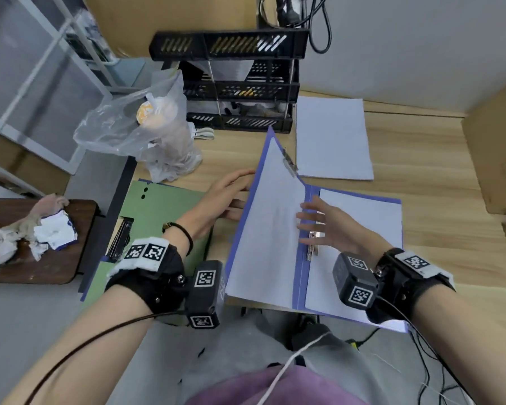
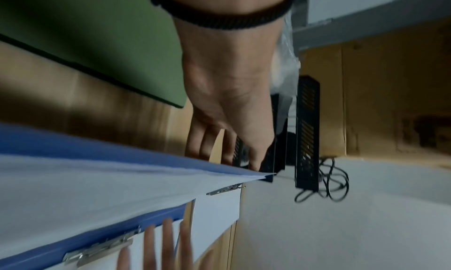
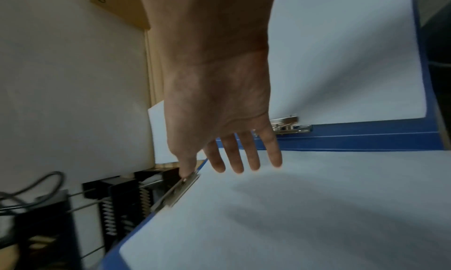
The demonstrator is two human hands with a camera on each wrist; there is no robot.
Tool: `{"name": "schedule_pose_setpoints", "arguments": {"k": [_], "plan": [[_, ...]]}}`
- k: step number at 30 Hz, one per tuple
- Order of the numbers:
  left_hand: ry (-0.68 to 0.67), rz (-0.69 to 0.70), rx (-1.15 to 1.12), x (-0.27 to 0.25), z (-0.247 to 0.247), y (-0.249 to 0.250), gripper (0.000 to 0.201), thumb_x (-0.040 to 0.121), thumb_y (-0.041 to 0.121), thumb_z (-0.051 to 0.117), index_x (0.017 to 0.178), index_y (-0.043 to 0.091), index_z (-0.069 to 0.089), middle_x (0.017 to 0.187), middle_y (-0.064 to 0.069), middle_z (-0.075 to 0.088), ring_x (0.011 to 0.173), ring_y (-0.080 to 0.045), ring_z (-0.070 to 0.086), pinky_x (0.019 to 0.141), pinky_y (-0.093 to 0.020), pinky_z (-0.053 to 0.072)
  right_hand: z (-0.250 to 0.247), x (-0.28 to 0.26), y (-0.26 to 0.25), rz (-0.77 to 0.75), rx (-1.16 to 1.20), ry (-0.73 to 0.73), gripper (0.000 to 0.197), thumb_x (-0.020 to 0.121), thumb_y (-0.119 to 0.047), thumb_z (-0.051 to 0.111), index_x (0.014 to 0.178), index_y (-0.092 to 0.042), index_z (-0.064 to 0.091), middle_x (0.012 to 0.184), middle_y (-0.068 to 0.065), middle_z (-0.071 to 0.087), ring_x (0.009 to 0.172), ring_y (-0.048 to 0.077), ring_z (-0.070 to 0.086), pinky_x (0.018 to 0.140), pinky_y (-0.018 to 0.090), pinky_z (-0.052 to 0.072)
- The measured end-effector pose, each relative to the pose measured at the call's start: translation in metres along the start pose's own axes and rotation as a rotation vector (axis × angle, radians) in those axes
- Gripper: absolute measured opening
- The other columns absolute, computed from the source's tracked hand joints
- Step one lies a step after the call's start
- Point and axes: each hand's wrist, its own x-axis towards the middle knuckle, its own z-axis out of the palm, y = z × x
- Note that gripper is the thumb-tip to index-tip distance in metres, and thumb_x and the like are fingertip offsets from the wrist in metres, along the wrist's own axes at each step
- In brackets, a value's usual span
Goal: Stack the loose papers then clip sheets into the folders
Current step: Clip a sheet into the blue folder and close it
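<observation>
A blue folder (image 1: 300, 276) lies open at the table's front edge. Its left cover is raised at a slant, with white sheets (image 1: 269, 229) held under a metal clip (image 1: 289, 162) at its top. My left hand (image 1: 231, 197) is behind that cover with straight fingers against its back (image 2: 227, 120). The right cover lies flat with a white sheet (image 1: 362, 223) and a silver clip (image 1: 312, 247) by the spine. My right hand (image 1: 319, 220) hovers open over that clip, fingers spread toward the raised sheets (image 3: 244, 158). A stack of loose paper (image 1: 332, 138) lies further back.
A green folder (image 1: 158, 211) with a black clip (image 1: 122, 238) lies at the left, overhanging the table. A black tray rack (image 1: 240, 92) and a plastic bag (image 1: 146, 127) stand behind. Cardboard boxes (image 1: 497, 159) crowd the right edge.
</observation>
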Motion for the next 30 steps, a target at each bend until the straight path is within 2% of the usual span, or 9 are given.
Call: {"name": "schedule_pose_setpoints", "arguments": {"k": [6, 9, 12, 15, 18, 21, 23, 26, 30], "plan": [[-0.315, 0.032, 0.131, 0.004, 0.076, 0.021, 0.036, 0.1, 0.041, 0.044, 0.134, 0.037, 0.055, 0.126, 0.011, 0.064, 0.097, -0.017, 0.07, 0.071, -0.031, 0.057, -0.025, -0.053, -0.037, -0.183, -0.051, -0.133, 0.071, 0.078, -0.067, 0.058, 0.132, -0.023, 0.056, 0.126, 0.005, 0.063, 0.112, 0.025, 0.064, 0.079, 0.049, 0.057], [-0.38, 0.049, 0.181, 0.012, 0.113, 0.026, 0.034, 0.101, 0.04, 0.045, 0.13, 0.034, 0.059, 0.129, 0.013, 0.062, 0.105, -0.017, 0.068, 0.08, -0.034, 0.058, -0.053, -0.077, -0.04, -0.241, -0.2, -0.175, 0.052, 0.084, -0.061, 0.057, 0.125, -0.03, 0.062, 0.131, -0.003, 0.062, 0.115, 0.023, 0.063, 0.076, 0.039, 0.057], [-0.395, 0.02, 0.207, 0.024, 0.151, 0.023, 0.033, 0.099, 0.037, 0.049, 0.131, 0.032, 0.058, 0.127, 0.009, 0.063, 0.105, -0.018, 0.068, 0.085, -0.035, 0.057, -0.091, -0.089, -0.028, -0.247, -0.24, -0.083, 0.03, 0.096, -0.042, 0.053, 0.121, -0.03, 0.063, 0.119, -0.006, 0.069, 0.106, 0.016, 0.068, 0.085, 0.038, 0.056], [-0.357, -0.029, 0.251, 0.04, 0.182, 0.008, 0.03, 0.098, 0.032, 0.053, 0.127, 0.03, 0.059, 0.126, 0.004, 0.063, 0.104, -0.019, 0.068, 0.079, -0.028, 0.056, -0.133, -0.085, -0.002, -0.218, -0.225, 0.135, 0.025, 0.098, -0.031, 0.049, 0.117, -0.025, 0.064, 0.113, -0.005, 0.072, 0.096, 0.011, 0.067, 0.087, 0.033, 0.052], [-0.234, -0.075, 0.281, 0.055, 0.194, -0.019, 0.023, 0.099, 0.024, 0.05, 0.119, 0.027, 0.061, 0.127, -0.002, 0.062, 0.091, -0.015, 0.063, 0.076, -0.024, 0.051, -0.173, -0.076, 0.032, -0.128, -0.191, 0.317, 0.025, 0.096, -0.021, 0.046, 0.112, -0.014, 0.064, 0.099, 0.0, 0.067, 0.08, 0.012, 0.058, 0.072, 0.027, 0.044], [-0.059, -0.153, 0.321, 0.061, 0.19, -0.051, 0.027, 0.099, 0.013, 0.046, 0.123, 0.016, 0.059, 0.124, -0.005, 0.06, 0.085, -0.012, 0.055, 0.067, -0.02, 0.045, -0.212, -0.066, 0.069, -0.02, -0.198, 0.45, 0.028, 0.096, -0.019, 0.048, 0.122, -0.012, 0.058, 0.103, 0.002, 0.055, 0.086, 0.014, 0.052, 0.068, 0.025, 0.038], [0.044, -0.212, 0.337, 0.059, 0.183, -0.071, 0.03, 0.097, 0.007, 0.046, 0.125, 0.009, 0.057, 0.119, -0.007, 0.062, 0.088, -0.014, 0.055, 0.067, -0.021, 0.042, -0.229, -0.06, 0.088, 0.043, -0.2, 0.456, 0.028, 0.096, -0.021, 0.05, 0.124, -0.023, 0.053, 0.107, 0.001, 0.055, 0.086, 0.012, 0.052, 0.068, 0.026, 0.038], [0.103, -0.346, 0.276, 0.052, 0.175, -0.1, 0.025, 0.095, 0.006, 0.05, 0.118, 0.008, 0.058, 0.099, -0.008, 0.065, 0.07, -0.013, 0.054, 0.061, -0.023, 0.042, -0.234, -0.052, 0.107, 0.112, -0.141, 0.371, 0.026, 0.093, -0.02, 0.054, 0.12, -0.022, 0.054, 0.094, -0.002, 0.061, 0.075, 0.01, 0.055, 0.061, 0.024, 0.039], [0.097, -0.381, 0.252, 0.043, 0.172, -0.115, 0.025, 0.093, 0.011, 0.058, 0.118, 0.013, 0.059, 0.106, -0.005, 0.067, 0.09, -0.018, 0.063, 0.078, -0.029, 0.05, -0.217, -0.046, 0.116, 0.116, -0.134, 0.32, 0.026, 0.094, -0.009, 0.05, 0.118, -0.008, 0.059, 0.097, 0.005, 0.066, 0.082, 0.018, 0.06, 0.065, 0.026, 0.047]]}}
